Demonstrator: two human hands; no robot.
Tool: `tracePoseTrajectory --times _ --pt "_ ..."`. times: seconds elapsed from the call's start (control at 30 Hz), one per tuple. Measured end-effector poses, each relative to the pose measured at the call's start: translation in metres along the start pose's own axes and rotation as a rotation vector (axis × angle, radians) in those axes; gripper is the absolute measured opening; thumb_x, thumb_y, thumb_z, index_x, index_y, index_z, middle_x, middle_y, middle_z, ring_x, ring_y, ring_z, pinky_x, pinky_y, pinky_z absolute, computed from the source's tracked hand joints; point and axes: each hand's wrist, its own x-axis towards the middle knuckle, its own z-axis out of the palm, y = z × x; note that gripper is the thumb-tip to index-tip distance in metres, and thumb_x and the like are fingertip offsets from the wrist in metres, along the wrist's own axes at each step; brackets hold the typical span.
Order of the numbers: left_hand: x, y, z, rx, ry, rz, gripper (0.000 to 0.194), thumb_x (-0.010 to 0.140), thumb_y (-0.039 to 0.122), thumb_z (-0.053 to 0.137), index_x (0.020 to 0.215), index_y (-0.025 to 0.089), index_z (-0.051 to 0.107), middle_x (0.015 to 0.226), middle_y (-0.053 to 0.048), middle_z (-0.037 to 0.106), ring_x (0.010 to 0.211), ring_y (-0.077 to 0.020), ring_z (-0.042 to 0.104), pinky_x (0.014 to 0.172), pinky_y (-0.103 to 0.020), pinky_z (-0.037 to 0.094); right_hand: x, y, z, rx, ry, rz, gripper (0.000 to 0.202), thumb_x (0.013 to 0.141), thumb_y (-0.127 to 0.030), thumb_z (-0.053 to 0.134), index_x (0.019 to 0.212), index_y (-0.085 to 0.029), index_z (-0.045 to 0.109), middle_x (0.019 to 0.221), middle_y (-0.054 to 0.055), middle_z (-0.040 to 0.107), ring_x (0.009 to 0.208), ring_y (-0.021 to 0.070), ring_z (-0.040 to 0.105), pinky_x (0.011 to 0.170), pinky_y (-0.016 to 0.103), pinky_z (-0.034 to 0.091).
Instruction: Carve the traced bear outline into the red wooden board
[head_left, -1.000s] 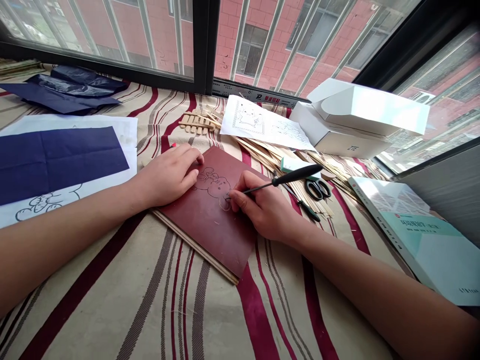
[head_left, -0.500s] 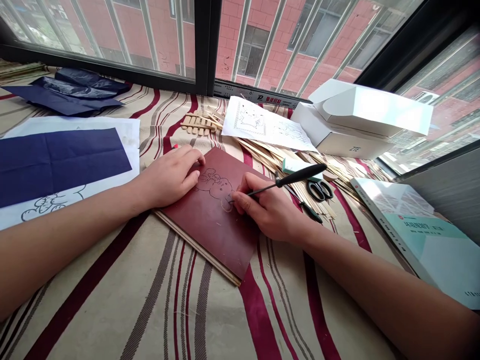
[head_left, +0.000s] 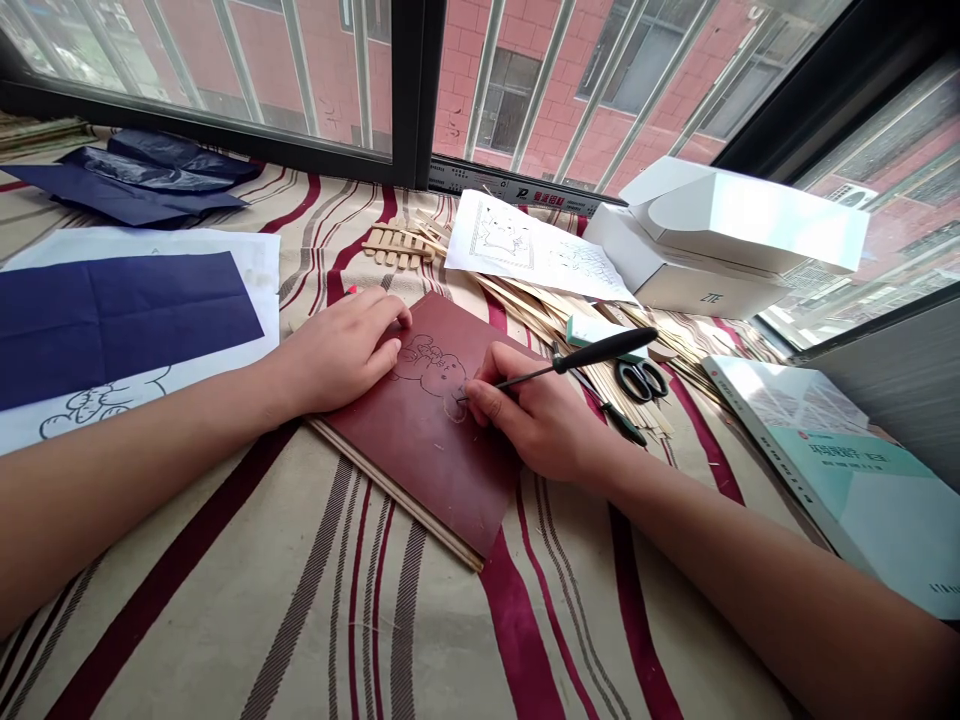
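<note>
A reddish-brown board lies at a slant on the striped cloth, with a dark line drawing of a cartoon animal on its upper part. My left hand rests on the board's left corner, fingers slightly curled and apart, holding nothing. In my right hand is a thin metal-shafted tool with a black handle, pinched near its lower end. Its tip is at the drawing's right side, near a pale scratched curve. The handle points up and to the right.
Scissors, a dark-handled tool and thin wooden strips lie beyond my right hand. A printed sheet, a white box and a book are farther off. Dark blue sheets lie left. Windows stand behind.
The tool and my right hand have shifted very slightly; the tip stays on the same part of the drawing. My left hand rests in the same place.
</note>
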Motion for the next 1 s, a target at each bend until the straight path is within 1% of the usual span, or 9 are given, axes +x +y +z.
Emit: tracePoseTrajectory --times 0.3,0.5,0.77,1.0 --pt "0.0003 0.0003 0.0016 -0.006 0.006 0.003 0.039 0.096 0.036 0.038 0.119 0.018 0.063 0.121 -0.016 0.069 0.12 -0.0359 0.068 0.114 -0.052 0.052 0.0004 0.004 -0.0014 -0.012 -0.027 0.019 0.027 0.106 -0.036 0.052 0.082 -0.027 0.043 0.079 0.002 0.062 0.073 0.0186 0.052 0.07 0.034 0.039" --pt "0.0005 0.0017 0.0002 0.001 0.0 0.007 0.041 0.096 0.036 0.037 0.12 0.017 0.063 0.122 -0.017 0.069 0.121 -0.036 0.067 0.115 -0.052 0.052 0.0001 0.0039 -0.004 0.034 -0.059 -0.008 0.026 0.107 -0.034 0.053 0.083 -0.026 0.046 0.077 0.001 0.061 0.073 0.0173 0.054 0.069 0.033 0.042" --pt "-0.0001 -0.0005 0.0009 -0.014 0.01 0.0 0.037 0.096 0.035 0.041 0.119 0.018 0.063 0.122 -0.016 0.069 0.119 -0.0357 0.067 0.114 -0.052 0.052 0.001 0.0071 -0.0051 0.083 -0.093 -0.047 0.024 0.106 -0.034 0.053 0.085 -0.026 0.049 0.074 -0.001 0.06 0.068 0.0165 0.053 0.065 0.032 0.043" --pt "0.0003 -0.0014 0.0019 -0.003 0.013 0.018 0.036 0.096 0.035 0.04 0.118 0.018 0.063 0.121 -0.014 0.069 0.118 -0.0339 0.067 0.114 -0.049 0.052 0.0001 0.0079 -0.006 0.125 -0.095 -0.069 0.022 0.106 -0.033 0.056 0.085 -0.025 0.051 0.074 -0.001 0.063 0.066 0.0155 0.055 0.064 0.03 0.044"
